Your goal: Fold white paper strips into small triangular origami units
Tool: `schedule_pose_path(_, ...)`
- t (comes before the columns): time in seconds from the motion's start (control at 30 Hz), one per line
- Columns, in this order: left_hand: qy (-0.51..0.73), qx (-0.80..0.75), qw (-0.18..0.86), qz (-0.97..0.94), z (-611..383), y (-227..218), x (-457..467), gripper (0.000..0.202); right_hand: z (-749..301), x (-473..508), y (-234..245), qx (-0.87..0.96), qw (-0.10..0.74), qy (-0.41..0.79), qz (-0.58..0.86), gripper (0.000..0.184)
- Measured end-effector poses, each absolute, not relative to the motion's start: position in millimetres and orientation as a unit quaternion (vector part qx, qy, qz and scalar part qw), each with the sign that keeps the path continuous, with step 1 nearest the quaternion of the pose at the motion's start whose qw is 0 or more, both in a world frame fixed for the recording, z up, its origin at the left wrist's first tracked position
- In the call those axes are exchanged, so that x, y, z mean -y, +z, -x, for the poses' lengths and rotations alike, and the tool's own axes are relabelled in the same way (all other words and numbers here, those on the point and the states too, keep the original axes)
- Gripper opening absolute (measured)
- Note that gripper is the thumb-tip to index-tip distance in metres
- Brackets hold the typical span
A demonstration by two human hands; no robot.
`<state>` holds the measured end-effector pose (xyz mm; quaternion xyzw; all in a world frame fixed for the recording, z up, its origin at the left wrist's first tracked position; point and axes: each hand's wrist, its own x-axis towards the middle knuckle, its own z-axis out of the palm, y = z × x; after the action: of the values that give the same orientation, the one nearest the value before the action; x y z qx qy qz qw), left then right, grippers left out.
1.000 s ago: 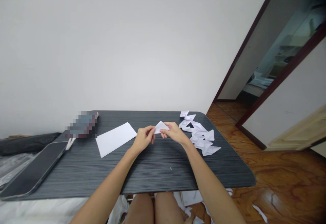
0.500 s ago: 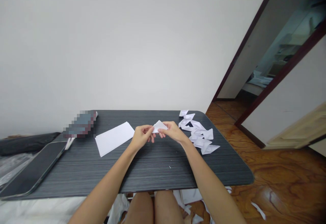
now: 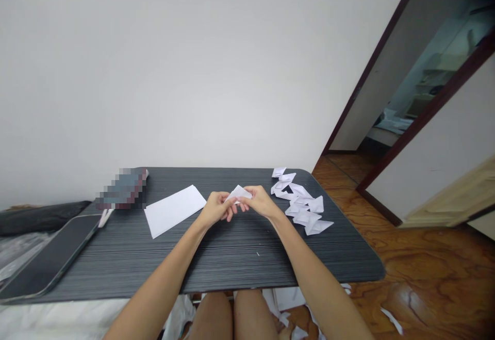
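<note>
Both of my hands meet over the middle of a dark striped table (image 3: 232, 257). My left hand (image 3: 215, 209) and my right hand (image 3: 260, 201) pinch a small white folded paper piece (image 3: 238, 193) between their fingertips, a little above the tabletop. A flat white sheet of paper (image 3: 174, 210) lies just left of my left hand. To the right of my right hand lies a cluster of several folded white paper pieces (image 3: 301, 203).
A dark phone (image 3: 50, 257) lies at the table's left edge, with a blurred dark object (image 3: 121, 189) behind it. Paper scraps (image 3: 390, 320) litter the wooden floor on the right. A white wall stands behind the table; a doorway (image 3: 425, 71) opens at the right.
My hands have drawn slightly closer together and the folded piece sits lower and more squeezed between the fingers. Everything on the table lies as before.
</note>
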<state>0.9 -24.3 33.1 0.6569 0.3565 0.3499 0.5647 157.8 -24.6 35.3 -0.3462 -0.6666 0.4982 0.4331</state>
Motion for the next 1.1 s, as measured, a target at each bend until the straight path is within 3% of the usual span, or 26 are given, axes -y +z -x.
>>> schedule_pose_path(0.33,0.397,-0.422,0.48,-0.659,-2,31,25,0.036,-161,18,30,0.647,0.437,0.522,0.343,0.024)
schedule_pose_path(0.43,0.426,-0.42,0.52,-0.61,4,32,22,0.034,-164,15,28,0.611,0.473,0.517,0.369,0.022)
schedule_pose_path(0.57,0.493,-0.407,0.484,-0.598,10,34,17,0.038,-168,11,25,0.53,0.54,0.53,0.384,0.021)
schedule_pose_path(0.63,0.49,-0.377,0.451,-0.644,9,34,17,0.04,-166,12,25,0.496,0.551,0.566,0.362,0.037)
schedule_pose_path(0.7,0.473,-0.355,0.404,-0.699,7,33,18,0.037,-162,14,27,0.488,0.54,0.596,0.339,0.05)
schedule_pose_path(0.87,0.449,-0.394,0.311,-0.739,5,27,20,0.03,-157,21,32,0.535,0.491,0.603,0.33,0.046)
schedule_pose_path(1.1,0.441,-0.386,0.344,-0.733,5,26,22,0.029,-158,21,31,0.599,0.48,0.527,0.364,0.049)
